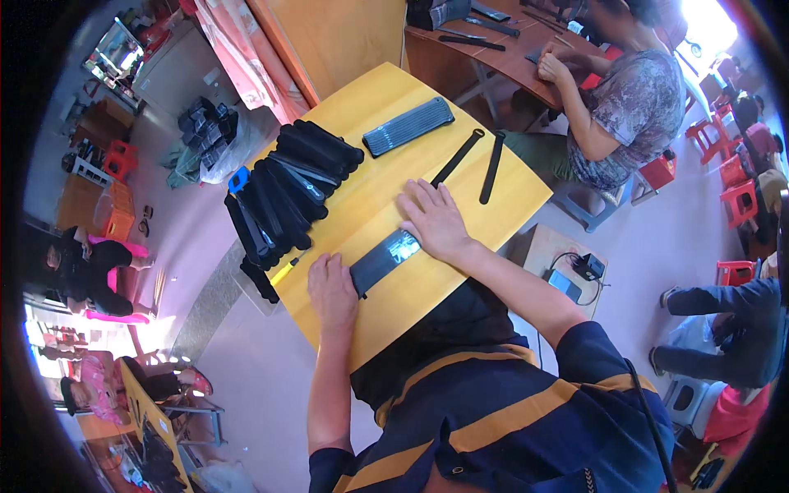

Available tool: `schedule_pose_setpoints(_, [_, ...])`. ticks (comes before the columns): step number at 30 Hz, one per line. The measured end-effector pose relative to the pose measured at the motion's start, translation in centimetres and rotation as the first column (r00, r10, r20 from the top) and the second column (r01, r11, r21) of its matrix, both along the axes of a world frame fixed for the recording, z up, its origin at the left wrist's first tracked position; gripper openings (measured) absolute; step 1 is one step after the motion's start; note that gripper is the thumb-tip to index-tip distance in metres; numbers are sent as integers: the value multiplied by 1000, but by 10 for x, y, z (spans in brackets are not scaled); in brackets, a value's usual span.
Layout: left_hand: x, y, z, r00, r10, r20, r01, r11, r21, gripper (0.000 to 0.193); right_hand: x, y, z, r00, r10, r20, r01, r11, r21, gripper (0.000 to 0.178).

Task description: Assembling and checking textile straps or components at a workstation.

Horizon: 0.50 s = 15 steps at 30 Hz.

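A flat, dark pack point(385, 261) with a shiny plastic-like surface lies on the yellow tabletop point(493, 238) in front of me. My left hand point(334, 293) rests at its left end, fingers out and slightly bent. At the pack's right end my right hand point(434, 220) lies palm down with fingers spread, its thumb side against the pack. Just beyond those fingertips is a loose black strap point(459, 156) with a slotted end. A second black strap point(491, 169) lies to its right. What is under my palms is hidden.
Many black strap bundles point(283, 193) are heaped on the table's left, with a blue item point(238, 180) on them. A yellow-handled tool point(284, 271) sits nearby. Another wrapped pack point(408, 127) lies at the far side. A person point(629, 115) works at a brown table point(509, 57) beyond.
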State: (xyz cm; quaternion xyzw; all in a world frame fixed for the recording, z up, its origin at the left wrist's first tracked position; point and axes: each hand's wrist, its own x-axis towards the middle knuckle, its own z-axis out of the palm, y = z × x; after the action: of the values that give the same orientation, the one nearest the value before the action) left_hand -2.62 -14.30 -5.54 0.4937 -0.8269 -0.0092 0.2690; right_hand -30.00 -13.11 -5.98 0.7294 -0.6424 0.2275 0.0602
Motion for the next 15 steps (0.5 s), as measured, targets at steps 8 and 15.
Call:
schedule_pose_setpoints(8, [14,21,3,967,-29,-251,54,994,93,30,-58,36,27,955,-266,129,283,949,-137,62])
schedule_pose_setpoints(15, [21,72,14,944,-36,-329,72,992,100,31,-64,77,-8,952,-302,52,300,953,41,70])
